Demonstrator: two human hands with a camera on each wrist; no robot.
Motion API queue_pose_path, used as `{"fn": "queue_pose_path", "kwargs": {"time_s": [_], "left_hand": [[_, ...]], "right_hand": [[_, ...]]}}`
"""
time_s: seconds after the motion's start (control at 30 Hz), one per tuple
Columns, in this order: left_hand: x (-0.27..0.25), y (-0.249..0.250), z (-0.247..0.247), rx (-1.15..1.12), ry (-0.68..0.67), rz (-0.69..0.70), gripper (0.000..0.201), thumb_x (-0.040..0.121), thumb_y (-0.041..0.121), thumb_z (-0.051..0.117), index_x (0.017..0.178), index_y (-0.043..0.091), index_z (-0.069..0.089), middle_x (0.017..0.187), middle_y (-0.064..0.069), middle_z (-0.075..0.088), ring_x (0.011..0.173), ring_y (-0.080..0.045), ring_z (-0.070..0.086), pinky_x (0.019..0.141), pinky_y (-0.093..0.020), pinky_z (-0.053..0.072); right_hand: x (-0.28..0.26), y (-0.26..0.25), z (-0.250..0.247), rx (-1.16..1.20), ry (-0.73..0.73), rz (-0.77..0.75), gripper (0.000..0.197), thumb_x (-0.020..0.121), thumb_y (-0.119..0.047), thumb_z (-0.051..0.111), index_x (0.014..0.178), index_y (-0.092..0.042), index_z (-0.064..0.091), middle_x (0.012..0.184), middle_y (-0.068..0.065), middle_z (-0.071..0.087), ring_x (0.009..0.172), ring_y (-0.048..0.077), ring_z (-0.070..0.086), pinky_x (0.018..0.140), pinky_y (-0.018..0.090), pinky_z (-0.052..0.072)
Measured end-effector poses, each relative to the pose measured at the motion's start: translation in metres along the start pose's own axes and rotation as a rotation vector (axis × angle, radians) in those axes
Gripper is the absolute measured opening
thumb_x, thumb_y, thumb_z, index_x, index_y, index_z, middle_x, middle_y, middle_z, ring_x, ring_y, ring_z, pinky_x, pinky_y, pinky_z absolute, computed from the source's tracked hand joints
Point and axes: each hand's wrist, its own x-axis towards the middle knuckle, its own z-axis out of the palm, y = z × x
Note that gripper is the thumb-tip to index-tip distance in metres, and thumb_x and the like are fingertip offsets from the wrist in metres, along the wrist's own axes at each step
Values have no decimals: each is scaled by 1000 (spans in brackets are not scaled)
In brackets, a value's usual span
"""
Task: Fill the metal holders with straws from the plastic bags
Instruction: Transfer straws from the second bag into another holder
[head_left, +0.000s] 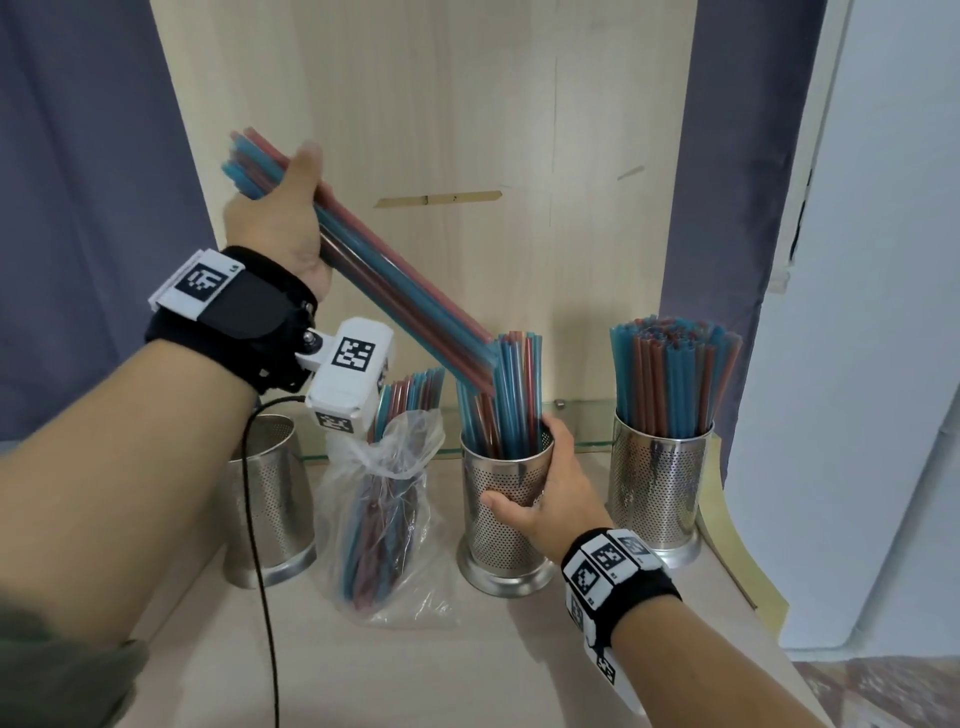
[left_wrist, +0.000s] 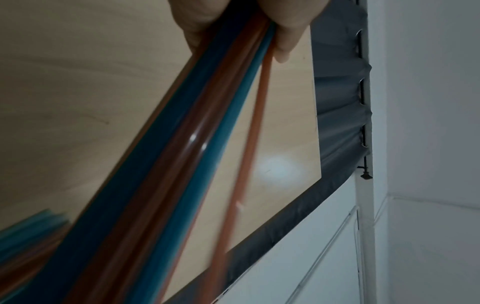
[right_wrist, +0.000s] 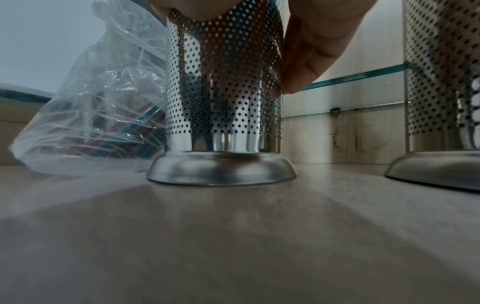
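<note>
My left hand (head_left: 283, 218) grips a bundle of blue and red straws (head_left: 395, 291), tilted so its lower end reaches the mouth of the middle metal holder (head_left: 501, 525). That perforated holder stands upright on the table, partly filled with straws, and my right hand (head_left: 545, 493) holds it around its upper wall. In the left wrist view the bundle (left_wrist: 187, 164) runs down from my fingers (left_wrist: 285, 30). In the right wrist view my fingers (right_wrist: 311, 51) wrap the holder (right_wrist: 223, 102). A clear plastic bag (head_left: 384, 519) with more straws stands left of it.
A full holder (head_left: 660, 483) stands at the right, an empty one (head_left: 270, 499) at the left. A wooden panel (head_left: 467, 130) rises behind, with a glass strip (head_left: 587, 421) at its foot. A black cable (head_left: 260, 545) hangs from my left wrist. The table edge (head_left: 769, 649) runs at the right.
</note>
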Motion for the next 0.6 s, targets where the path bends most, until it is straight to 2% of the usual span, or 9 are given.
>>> {"fn": "queue_pose_path", "kwargs": {"time_s": [0.1, 0.2, 0.4, 0.47, 0.53, 0.6], "left_hand": [[-9, -17, 3, 7, -46, -53, 22, 83, 18, 77, 78, 12, 57, 63, 1, 57, 53, -11, 59, 62, -27, 56], [-14, -35, 2, 54, -67, -83, 21, 83, 20, 78, 78, 13, 58, 65, 1, 57, 58, -13, 60, 64, -29, 56], [-24, -73, -9, 239, -42, -49, 24, 80, 29, 78, 92, 16, 62, 79, 3, 64, 72, -15, 63, 80, -38, 58], [-29, -79, -11, 282, -28, 2, 21, 82, 29, 75, 92, 17, 61, 79, 4, 63, 72, -13, 63, 73, -29, 58], [-37, -83, -10, 331, -37, 68, 18, 86, 26, 72, 92, 15, 60, 77, 6, 62, 66, -7, 61, 58, -16, 52], [-46, -88, -10, 404, -94, 98, 16, 85, 24, 72, 82, 16, 59, 72, 5, 61, 56, -2, 59, 50, -15, 49]], "right_hand": [[-1, -1, 0, -3, -1, 5, 109, 63, -52, 84, 147, -39, 16, 139, -7, 52, 127, 13, 53, 109, 37, 44], [-1, -2, -1, -4, -3, -1, 107, 65, -48, 85, 146, -40, 16, 139, -8, 52, 127, 12, 52, 109, 36, 44], [0, -1, -1, -16, 5, -1, 110, 65, -51, 84, 148, -39, 14, 141, -8, 50, 128, 11, 51, 109, 30, 43], [0, 0, -1, -14, 7, -2, 109, 64, -52, 84, 147, -40, 14, 140, -8, 51, 126, 10, 52, 108, 29, 43], [0, 0, 0, -20, 16, -8, 109, 61, -56, 82, 146, -41, 15, 138, -9, 52, 125, 9, 53, 107, 29, 44], [1, 1, 0, -25, 26, -17, 109, 59, -61, 78, 145, -41, 15, 137, -10, 52, 125, 9, 53, 107, 31, 45]]}}
